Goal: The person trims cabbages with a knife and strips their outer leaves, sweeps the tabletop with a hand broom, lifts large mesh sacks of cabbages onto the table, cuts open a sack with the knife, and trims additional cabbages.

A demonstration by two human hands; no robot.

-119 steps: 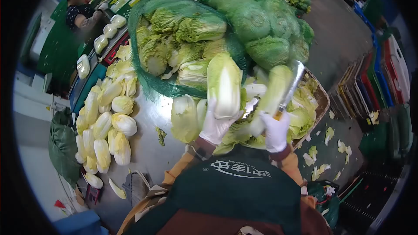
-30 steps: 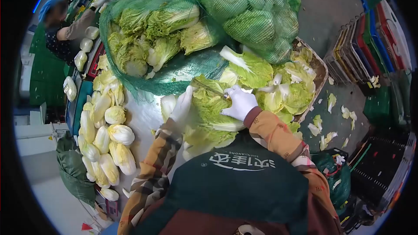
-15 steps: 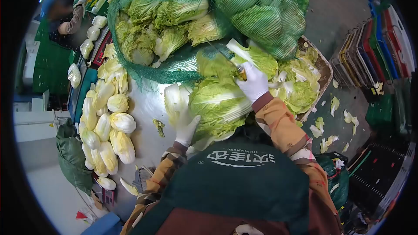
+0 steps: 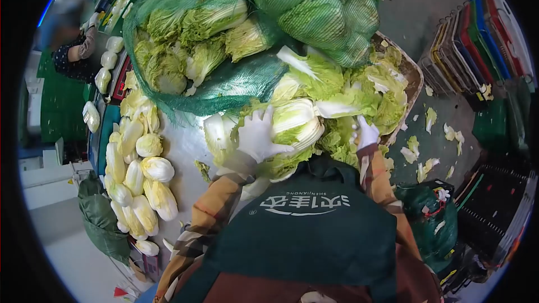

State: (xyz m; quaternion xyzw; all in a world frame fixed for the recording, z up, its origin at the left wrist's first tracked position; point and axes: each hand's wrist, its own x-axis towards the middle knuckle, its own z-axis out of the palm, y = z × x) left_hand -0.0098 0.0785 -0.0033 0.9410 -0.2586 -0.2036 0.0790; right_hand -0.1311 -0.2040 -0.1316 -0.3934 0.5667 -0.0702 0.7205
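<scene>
My left hand (image 4: 257,136), white-gloved with fingers spread, lies on the left side of a green-and-white cabbage (image 4: 300,120) at the front of the metal table. The cabbage's cut base points right. To its right, my right hand (image 4: 366,133) is closed beside loose leaves, with a small orange-brown bit of the knife handle (image 4: 356,139) at its fingers; no blade shows. Pale leaves (image 4: 216,132) lie left of my left hand. Behind the cabbage, an open green net bag (image 4: 224,87) holds several cabbages.
Trimmed yellow-white cabbages (image 4: 135,177) cover the table's left side. A full net bag (image 4: 320,17) stands at the back. Loose leaves fill a crate (image 4: 416,81) at right, near stacked trays (image 4: 469,50). Another person (image 4: 70,50) stands at far left, beside wrapped cabbages (image 4: 105,67).
My left hand has moved up onto the cabbage. My right hand, earlier trimming leaf with the knife, has moved right and down. The cabbage has turned, so its base faces right.
</scene>
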